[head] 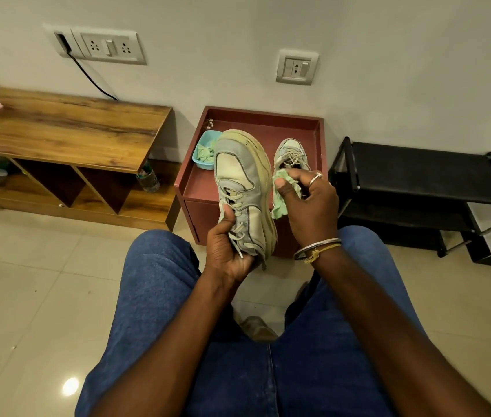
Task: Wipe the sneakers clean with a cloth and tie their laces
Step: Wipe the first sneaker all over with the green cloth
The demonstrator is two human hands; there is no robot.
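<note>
Over the front edge of the low maroon wooden cabinet with a raised rim (268,114), you hold a worn grey-and-cream chunky-soled sneaker (244,182) up in your left hand (226,251). The fingers are curled round its heel end and the thumb is pressed into the lacing. The shoe is tipped on its side, toe towards the cabinet's back rim and yellowed sole turned to the right. That grip looks meant to present the sole's edge to your other hand.

Your right hand (307,203) is bunched round a crumpled pale green cloth (280,206), pinching it between the thumb and curled fingers just beside that sole edge. Whether the cloth touches the rubber cannot be told.

The matching second sneaker (290,153) stands upright on the cabinet's top towards its right side, partly hidden behind your right hand, seemingly waiting its turn. A small light-blue plastic basin (205,145) sits at the left of the cabinet's top holding more green rags, close enough for a swap.

The held shoe's cream flat laces (236,203) hang loose below your thumb. By the look of it, wiping is the step in hand and the tying is not yet done on either shoe.
</note>
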